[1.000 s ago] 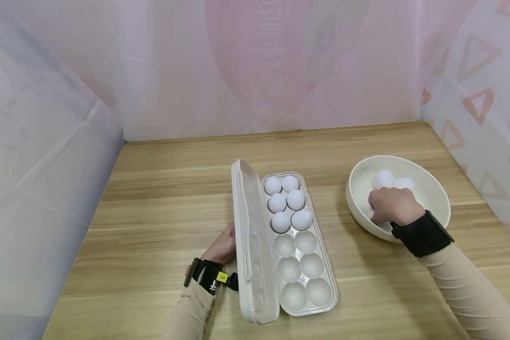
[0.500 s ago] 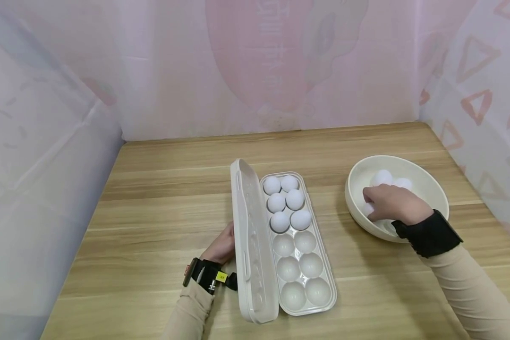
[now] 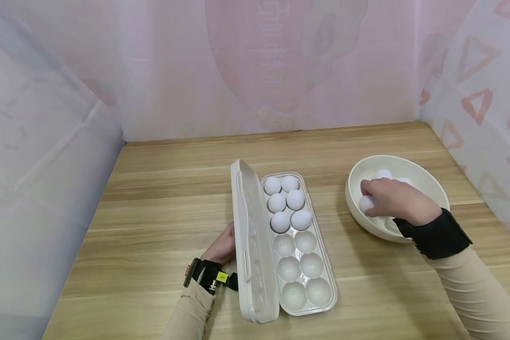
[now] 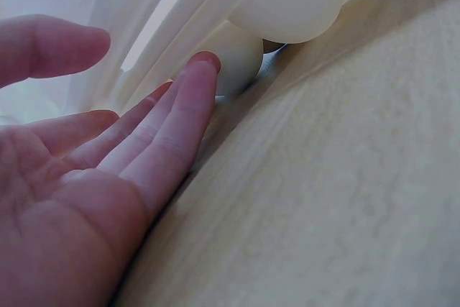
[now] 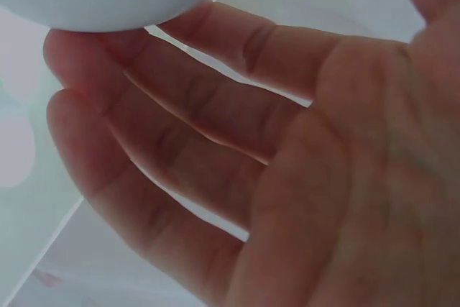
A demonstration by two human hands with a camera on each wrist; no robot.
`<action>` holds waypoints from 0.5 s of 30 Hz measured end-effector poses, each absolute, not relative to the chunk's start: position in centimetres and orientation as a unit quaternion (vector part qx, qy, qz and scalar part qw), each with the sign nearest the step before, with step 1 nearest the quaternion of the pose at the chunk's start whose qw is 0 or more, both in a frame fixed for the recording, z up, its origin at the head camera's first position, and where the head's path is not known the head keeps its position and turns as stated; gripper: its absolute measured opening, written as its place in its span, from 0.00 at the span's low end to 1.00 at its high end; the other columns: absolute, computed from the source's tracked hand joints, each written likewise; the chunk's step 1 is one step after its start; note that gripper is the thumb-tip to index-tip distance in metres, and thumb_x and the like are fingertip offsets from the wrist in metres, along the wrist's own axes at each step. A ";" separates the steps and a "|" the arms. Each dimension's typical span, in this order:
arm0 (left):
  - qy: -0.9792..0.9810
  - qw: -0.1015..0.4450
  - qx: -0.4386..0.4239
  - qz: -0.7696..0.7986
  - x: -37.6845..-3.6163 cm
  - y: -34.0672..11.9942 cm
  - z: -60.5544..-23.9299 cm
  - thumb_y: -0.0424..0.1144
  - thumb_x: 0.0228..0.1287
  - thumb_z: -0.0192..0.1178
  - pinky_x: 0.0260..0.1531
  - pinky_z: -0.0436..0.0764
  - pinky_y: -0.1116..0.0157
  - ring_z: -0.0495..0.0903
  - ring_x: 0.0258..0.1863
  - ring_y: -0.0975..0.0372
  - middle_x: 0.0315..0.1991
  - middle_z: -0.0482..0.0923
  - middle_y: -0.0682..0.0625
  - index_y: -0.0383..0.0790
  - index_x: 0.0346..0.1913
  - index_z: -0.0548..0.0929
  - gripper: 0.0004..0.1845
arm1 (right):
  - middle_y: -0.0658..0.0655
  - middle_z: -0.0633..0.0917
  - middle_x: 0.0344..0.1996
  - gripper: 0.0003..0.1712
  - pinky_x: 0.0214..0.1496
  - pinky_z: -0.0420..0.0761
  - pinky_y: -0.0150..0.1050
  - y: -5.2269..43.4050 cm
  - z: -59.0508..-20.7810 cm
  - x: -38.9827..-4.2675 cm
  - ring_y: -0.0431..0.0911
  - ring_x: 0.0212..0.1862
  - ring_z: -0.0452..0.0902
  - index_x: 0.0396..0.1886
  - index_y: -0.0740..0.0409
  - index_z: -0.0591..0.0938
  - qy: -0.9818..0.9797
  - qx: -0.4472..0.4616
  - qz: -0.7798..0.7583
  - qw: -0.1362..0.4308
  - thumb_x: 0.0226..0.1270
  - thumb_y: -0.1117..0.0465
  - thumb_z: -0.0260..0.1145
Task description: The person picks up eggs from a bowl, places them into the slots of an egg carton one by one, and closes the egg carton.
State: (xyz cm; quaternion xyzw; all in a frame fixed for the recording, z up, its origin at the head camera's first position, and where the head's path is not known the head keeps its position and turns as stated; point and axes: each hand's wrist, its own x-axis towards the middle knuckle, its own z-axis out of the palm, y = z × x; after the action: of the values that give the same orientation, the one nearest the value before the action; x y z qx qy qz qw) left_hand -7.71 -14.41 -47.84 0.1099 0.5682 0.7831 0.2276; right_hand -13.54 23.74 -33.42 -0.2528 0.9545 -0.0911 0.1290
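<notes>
Here, right hand (image 3: 393,200) gripping egg (image 3: 366,203), yellow tag (image 3: 222,277) unreadable

Wooden table (image 3: 161,198) bears egg tray (image 3: 303,302) and bowl (image 3: 425,177).

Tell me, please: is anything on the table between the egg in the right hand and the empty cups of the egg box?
Nothing visible lies there. The right hand holds an egg inside the bowl. Only bare table separates the bowl from the egg box, whose lid stands open on the far side, by the left hand.
</notes>
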 end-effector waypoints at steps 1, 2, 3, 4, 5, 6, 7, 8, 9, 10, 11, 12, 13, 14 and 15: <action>0.567 0.228 0.111 0.784 -7.7 -14.4 -47.8 0.27 0.69 0.52 0.47 0.73 0.67 0.72 0.43 0.64 0.39 0.74 0.54 0.48 0.49 0.75 0.12 | 0.48 0.71 0.22 0.11 0.24 0.66 0.40 23.7 -33.3 -13.5 0.46 0.25 0.65 0.26 0.53 0.72 0.956 -0.249 -0.088 0.126 0.43 0.64 0.65; 0.566 0.227 0.113 0.784 -7.7 -14.4 -47.8 0.28 0.69 0.52 0.47 0.73 0.67 0.72 0.43 0.64 0.40 0.74 0.54 0.48 0.49 0.75 0.12 | 0.48 0.71 0.23 0.11 0.24 0.66 0.40 23.6 -33.1 -13.4 0.46 0.25 0.66 0.27 0.53 0.72 0.957 -0.247 -0.086 0.123 0.44 0.64 0.65; 0.566 0.226 0.115 0.784 -7.7 -14.4 -47.8 0.29 0.70 0.53 0.47 0.73 0.68 0.73 0.43 0.64 0.39 0.74 0.54 0.49 0.49 0.75 0.12 | 0.49 0.72 0.23 0.11 0.25 0.66 0.40 23.6 -33.0 -13.4 0.47 0.25 0.66 0.28 0.53 0.72 0.959 -0.244 -0.084 0.120 0.44 0.64 0.65; 0.566 0.225 0.119 0.784 -7.7 -14.4 -47.9 0.30 0.70 0.53 0.47 0.73 0.68 0.72 0.44 0.65 0.40 0.74 0.55 0.49 0.49 0.75 0.11 | 0.49 0.72 0.23 0.11 0.25 0.66 0.41 23.5 -32.8 -13.3 0.47 0.25 0.66 0.28 0.53 0.73 0.959 -0.244 -0.084 0.116 0.45 0.64 0.65; 0.566 0.224 0.122 0.784 -7.7 -14.5 -47.9 0.31 0.70 0.53 0.48 0.73 0.68 0.72 0.44 0.65 0.40 0.74 0.55 0.50 0.50 0.75 0.11 | 0.49 0.72 0.24 0.11 0.25 0.66 0.41 23.5 -32.7 -13.3 0.47 0.26 0.67 0.29 0.53 0.73 0.960 -0.244 -0.084 0.113 0.45 0.64 0.65; 0.566 0.222 0.126 0.784 -7.7 -14.5 -47.9 0.31 0.70 0.53 0.48 0.73 0.68 0.72 0.44 0.65 0.40 0.74 0.55 0.50 0.50 0.75 0.11 | 0.49 0.72 0.24 0.11 0.26 0.67 0.41 23.4 -32.6 -13.2 0.47 0.26 0.67 0.29 0.53 0.73 0.960 -0.244 -0.084 0.109 0.45 0.64 0.65; 0.566 0.221 0.130 0.783 -7.8 -14.5 -47.9 0.32 0.71 0.53 0.48 0.72 0.68 0.72 0.44 0.65 0.40 0.74 0.56 0.51 0.50 0.75 0.11 | 0.49 0.72 0.24 0.11 0.26 0.67 0.41 23.4 -32.4 -13.1 0.47 0.26 0.67 0.30 0.53 0.73 0.960 -0.244 -0.086 0.105 0.46 0.64 0.65; 0.565 0.220 0.132 0.784 -7.8 -14.5 -47.9 0.32 0.71 0.53 0.48 0.72 0.68 0.72 0.44 0.66 0.40 0.74 0.56 0.51 0.50 0.76 0.11 | 0.49 0.73 0.25 0.11 0.27 0.67 0.41 23.3 -32.3 -13.1 0.47 0.26 0.67 0.30 0.53 0.73 0.960 -0.246 -0.088 0.101 0.46 0.64 0.66; 0.563 0.219 0.135 0.785 -7.8 -14.5 -48.0 0.31 0.70 0.53 0.48 0.73 0.69 0.72 0.44 0.66 0.40 0.74 0.56 0.51 0.49 0.76 0.11 | 0.49 0.72 0.25 0.11 0.27 0.67 0.41 23.3 -32.2 -13.1 0.47 0.26 0.67 0.30 0.53 0.73 0.960 -0.248 -0.090 0.097 0.46 0.65 0.66; 0.561 0.218 0.137 0.786 -7.8 -14.5 -48.0 0.32 0.71 0.53 0.48 0.72 0.69 0.72 0.44 0.66 0.40 0.74 0.56 0.51 0.49 0.76 0.11 | 0.49 0.72 0.25 0.12 0.28 0.67 0.41 23.2 -32.0 -13.0 0.47 0.26 0.67 0.30 0.53 0.73 0.959 -0.251 -0.091 0.092 0.46 0.65 0.66; 0.560 0.217 0.138 0.788 -7.8 -14.5 -48.0 0.33 0.71 0.54 0.48 0.72 0.69 0.72 0.44 0.66 0.40 0.74 0.56 0.52 0.49 0.76 0.11 | 0.49 0.72 0.25 0.12 0.28 0.67 0.41 23.1 -31.9 -13.0 0.47 0.26 0.67 0.31 0.53 0.74 0.959 -0.254 -0.093 0.088 0.46 0.65 0.66; 0.558 0.216 0.139 0.789 -7.8 -14.5 -48.0 0.33 0.70 0.54 0.48 0.72 0.69 0.72 0.44 0.66 0.40 0.74 0.56 0.52 0.49 0.76 0.10 | 0.49 0.72 0.25 0.12 0.28 0.67 0.40 23.1 -31.8 -12.9 0.47 0.25 0.67 0.31 0.53 0.74 0.958 -0.258 -0.094 0.083 0.46 0.66 0.66; 0.556 0.215 0.140 0.790 -7.8 -14.5 -48.1 0.34 0.70 0.54 0.48 0.72 0.69 0.72 0.43 0.66 0.40 0.74 0.56 0.52 0.49 0.77 0.09 | 0.49 0.72 0.25 0.12 0.29 0.67 0.40 23.0 -31.7 -12.9 0.47 0.25 0.67 0.31 0.54 0.74 0.957 -0.262 -0.097 0.079 0.45 0.66 0.66; 0.555 0.214 0.140 0.791 -7.8 -14.6 -48.1 0.35 0.70 0.54 0.48 0.72 0.69 0.72 0.43 0.66 0.41 0.74 0.56 0.52 0.49 0.77 0.09 | 0.49 0.72 0.25 0.12 0.29 0.68 0.40 22.9 -31.7 -12.9 0.47 0.25 0.67 0.31 0.54 0.74 0.956 -0.267 -0.100 0.074 0.45 0.67 0.66; 0.555 0.214 0.140 0.791 -7.7 -14.6 -48.1 0.36 0.70 0.54 0.48 0.71 0.69 0.72 0.43 0.66 0.41 0.74 0.56 0.52 0.49 0.77 0.09 | 0.49 0.73 0.25 0.12 0.29 0.68 0.40 22.8 -31.6 -12.9 0.47 0.25 0.67 0.31 0.55 0.74 0.954 -0.271 -0.103 0.071 0.45 0.67 0.67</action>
State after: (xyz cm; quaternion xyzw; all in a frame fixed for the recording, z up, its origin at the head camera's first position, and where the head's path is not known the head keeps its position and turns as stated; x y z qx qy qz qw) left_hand -7.75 -14.56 -48.08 0.1402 0.5553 0.7913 0.2141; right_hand -12.92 22.82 -31.63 -0.2707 0.9545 -0.1033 0.0706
